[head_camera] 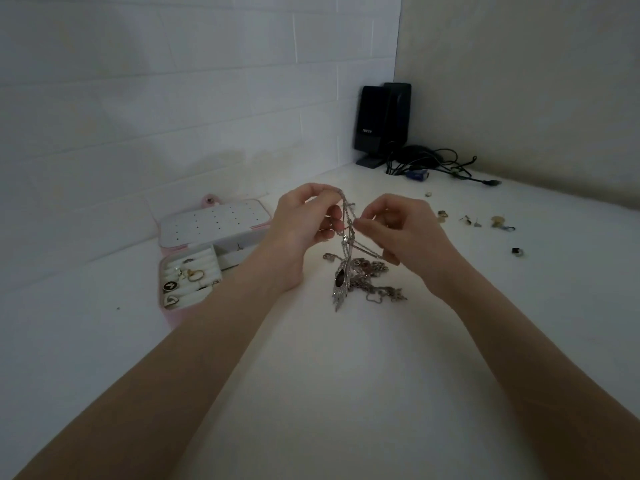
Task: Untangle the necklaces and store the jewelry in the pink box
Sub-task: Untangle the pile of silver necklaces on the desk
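both hands on the tangled chains

my left hand (304,216) is raised above the table (346,393), fingers curled, pinching the top of a silver chain (347,220) between thumb and fingertips. my right hand (401,226) is just beside it, thumb and forefinger pinched on a strand of the same chain where it crosses the others. the strands run between my two hands and down.

from the chain hangs a long silver pendant (341,282) with a dark stone, its tip pointing down close to the table; i cannot tell whether it touches. right behind and beside it lies the heap (375,275) of knotted silver necklaces on the table, with strands rising from it to my right hand.

the pink box (194,268) is to the left of my left wrist, open, its white lid (214,221) tilted back toward the wall. rings (188,275) sit in the padded rolls of its near compartment.

to the right, well apart from my hands, small earrings (485,221) and other bits are scattered on the table. in the far corner stand black speakers (377,123) with a bundle of cables (433,164) beside them.
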Tool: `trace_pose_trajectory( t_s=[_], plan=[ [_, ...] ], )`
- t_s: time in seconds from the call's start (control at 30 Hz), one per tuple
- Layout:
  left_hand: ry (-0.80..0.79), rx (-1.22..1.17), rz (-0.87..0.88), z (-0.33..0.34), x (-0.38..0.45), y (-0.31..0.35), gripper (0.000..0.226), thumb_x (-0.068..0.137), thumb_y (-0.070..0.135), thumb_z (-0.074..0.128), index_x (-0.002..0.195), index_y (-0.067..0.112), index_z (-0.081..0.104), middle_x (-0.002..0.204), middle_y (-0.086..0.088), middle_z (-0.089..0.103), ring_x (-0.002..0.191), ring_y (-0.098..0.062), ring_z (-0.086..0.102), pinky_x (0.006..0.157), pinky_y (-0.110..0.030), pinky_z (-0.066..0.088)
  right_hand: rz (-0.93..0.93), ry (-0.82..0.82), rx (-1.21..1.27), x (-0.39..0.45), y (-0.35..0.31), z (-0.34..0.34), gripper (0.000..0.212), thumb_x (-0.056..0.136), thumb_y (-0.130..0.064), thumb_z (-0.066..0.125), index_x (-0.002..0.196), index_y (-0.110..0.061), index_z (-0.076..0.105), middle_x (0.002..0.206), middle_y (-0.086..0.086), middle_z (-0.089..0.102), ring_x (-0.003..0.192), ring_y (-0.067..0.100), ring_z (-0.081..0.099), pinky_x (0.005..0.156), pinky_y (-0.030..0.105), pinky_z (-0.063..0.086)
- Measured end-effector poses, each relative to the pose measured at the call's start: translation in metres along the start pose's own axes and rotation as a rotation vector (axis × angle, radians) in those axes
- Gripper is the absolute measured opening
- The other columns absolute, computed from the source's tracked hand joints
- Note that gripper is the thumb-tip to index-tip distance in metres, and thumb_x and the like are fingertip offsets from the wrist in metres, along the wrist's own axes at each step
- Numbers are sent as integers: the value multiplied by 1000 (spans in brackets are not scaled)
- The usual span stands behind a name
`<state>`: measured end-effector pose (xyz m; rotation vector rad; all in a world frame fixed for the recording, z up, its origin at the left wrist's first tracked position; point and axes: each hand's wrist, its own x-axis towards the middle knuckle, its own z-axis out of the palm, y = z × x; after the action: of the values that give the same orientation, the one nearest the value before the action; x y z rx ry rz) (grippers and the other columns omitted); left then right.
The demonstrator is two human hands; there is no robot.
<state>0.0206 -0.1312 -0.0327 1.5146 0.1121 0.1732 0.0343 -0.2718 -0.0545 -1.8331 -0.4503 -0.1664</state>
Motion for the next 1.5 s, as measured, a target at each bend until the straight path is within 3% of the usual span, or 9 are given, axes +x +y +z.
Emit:
trace_pose_trajectory(
  t_s=[0.13, 0.27, 0.57, 0.8, 0.93, 1.07, 1.23, 1.37, 1.5],
  plan=[
    [4, -108, -79, 0, 0, 1, 12, 87, 22, 61, 77, 16, 59, 50, 7, 51, 46, -7, 50, 55, -20, 50, 24, -3, 117, -1, -1, -5, 9, 87, -12, 64, 79, -8, 61, 48, 0, 48, 43, 12, 37, 41, 24, 37],
    [15, -100, 29, 4, -3, 3, 17, 88, 19, 61, 73, 13, 59, 53, 5, 51, 47, -7, 50, 56, -22, 51, 29, -38, 52, -2, -2, 0, 17, 88, -14, 61, 76, -2, 64, 42, -5, 47, 37, 12, 37, 42, 27, 37],
    [89, -198, 55, 3, -6, 9, 19, 89, 14, 60, 70, 12, 57, 65, 1, 51, 52, -8, 47, 47, -15, 44, 258, 151, 964, 1, -13, -16, 26, 94, -14, 46, 68, -11, 48, 47, 0, 39, 39, 9, 27, 40, 19, 34],
    [28, -114, -113, 0, -3, 6, 27, 92, 26, 55, 69, 14, 57, 62, 3, 51, 42, -6, 40, 34, -15, 29, 349, 233, 910, 2, -8, -16, 52, 97, -44, 37, 63, -7, 49, 57, 7, 52, 43, 14, 36, 47, 22, 43],
    [29, -204, -212, -6, 1, 5, 31, 93, 30, 49, 67, 14, 51, 53, 4, 43, 31, -4, 30, 32, -13, 23, 380, 151, 1100, 0, -10, -22, 69, 92, -60, 28, 65, -3, 56, 67, 13, 62, 50, 19, 41, 54, 23, 47],
    [-42, -167, -256, -8, 1, 6, 36, 93, 38, 43, 67, 14, 51, 44, 7, 41, 30, -4, 25, 31, -13, 19, 396, 53, 1038, -1, -11, -19, 75, 91, -64, 25, 73, -1, 61, 85, 19, 68, 51, 21, 48, 58, 27, 53],
    [-132, -149, -304, -13, 3, 3, 51, 90, 54, 41, 71, 10, 58, 54, 3, 46, 39, -5, 30, 30, -14, 17, 407, 64, 1060, 0, -6, -23, 67, 94, -56, 29, 68, -3, 60, 98, 18, 70, 87, 29, 61, 83, 40, 53],
    [-110, -103, -287, -17, 7, 3, 49, 92, 51, 40, 73, 9, 61, 59, 2, 50, 40, -6, 37, 30, -13, 22, 369, 191, 1302, 2, -4, -28, 55, 96, -43, 35, 67, -4, 60, 74, 12, 61, 57, 19, 50, 59, 26, 48],
    [-133, 1, -249, -17, 7, 4, 51, 95, 46, 33, 79, 11, 67, 73, -1, 68, 52, -9, 55, 36, -11, 32, 307, 181, 1275, 2, -5, -29, 48, 98, -39, 32, 97, -4, 64, 98, 10, 71, 43, 9, 36, 43, 17, 38]
  ],
)
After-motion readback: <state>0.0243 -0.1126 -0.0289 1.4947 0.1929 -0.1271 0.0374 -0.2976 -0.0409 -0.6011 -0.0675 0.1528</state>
